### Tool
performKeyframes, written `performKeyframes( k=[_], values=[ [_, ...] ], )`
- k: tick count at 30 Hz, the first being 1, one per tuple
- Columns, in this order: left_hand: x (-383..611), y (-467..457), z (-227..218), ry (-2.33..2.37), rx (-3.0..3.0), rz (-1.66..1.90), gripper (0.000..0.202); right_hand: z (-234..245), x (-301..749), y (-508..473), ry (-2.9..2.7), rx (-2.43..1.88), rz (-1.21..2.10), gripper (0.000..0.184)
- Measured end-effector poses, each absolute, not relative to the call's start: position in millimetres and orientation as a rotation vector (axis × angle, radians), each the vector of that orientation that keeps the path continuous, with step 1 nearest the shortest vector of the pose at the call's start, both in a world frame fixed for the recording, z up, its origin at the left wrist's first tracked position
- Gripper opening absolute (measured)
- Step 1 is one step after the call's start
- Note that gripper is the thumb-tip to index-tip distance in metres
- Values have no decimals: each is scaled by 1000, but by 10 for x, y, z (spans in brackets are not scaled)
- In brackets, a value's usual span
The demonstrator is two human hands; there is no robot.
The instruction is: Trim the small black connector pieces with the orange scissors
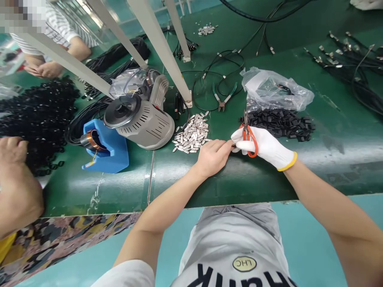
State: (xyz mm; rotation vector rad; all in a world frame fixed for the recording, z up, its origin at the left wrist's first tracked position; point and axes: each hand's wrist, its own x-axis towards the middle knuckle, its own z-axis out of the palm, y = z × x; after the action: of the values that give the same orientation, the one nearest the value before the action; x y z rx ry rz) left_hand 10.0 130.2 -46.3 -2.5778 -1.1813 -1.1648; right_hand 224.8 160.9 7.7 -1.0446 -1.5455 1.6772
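At the near edge of the green table (239, 181), a small dark piece (233, 146) is pinched by the fingertips of the bare left hand (213, 157), which is closed with its fingers bent; most of the piece is hidden, so what it is cannot be told. The same spot is met by the fingertips of the right hand (267, 145), which is covered by a white glove with a yellow cuff. In that hand a pair of orange-handled cutters (254, 144) is held, with the handles looped about the gloved fingers and the blades pointed away from the body; whether the piece is also gripped by the glove cannot be made out.

Just beyond the left hand, small silver connectors (193, 133) are heaped, and beyond the glove black pieces (281, 124) are piled against a clear plastic bag (277, 89). Green-handled pliers (223, 101) are laid between the two heaps, farther back. To the left, a grey machine (146, 123) is stood beside a blue tape dispenser (116, 155). At the far left, a co-worker's hand (12, 153) is seen near a mound of black loops (38, 115)
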Motion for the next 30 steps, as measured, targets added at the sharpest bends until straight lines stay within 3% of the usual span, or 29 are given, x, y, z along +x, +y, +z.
performKeyframes(
  k=[6,12,18,25,30],
  values=[
    [116,1310,-457,-1249,-2640,-1283,22,27,2161,1614,-1543,-1125,1620,29],
    [124,1313,-384,-1452,-2777,-1726,12,29,2197,1624,-1607,-1058,1607,32],
    [18,1413,-350,-1970,-2293,-2436,18,177,2504,1810,-1222,-998,1241,32],
    [33,1432,-300,-2003,-2096,-2862,23,-148,2078,1603,-1302,-766,1811,42],
    [18,1431,-276,-1967,-2202,-2962,20,-263,1951,1648,-1384,-790,1669,48]
  ],
)
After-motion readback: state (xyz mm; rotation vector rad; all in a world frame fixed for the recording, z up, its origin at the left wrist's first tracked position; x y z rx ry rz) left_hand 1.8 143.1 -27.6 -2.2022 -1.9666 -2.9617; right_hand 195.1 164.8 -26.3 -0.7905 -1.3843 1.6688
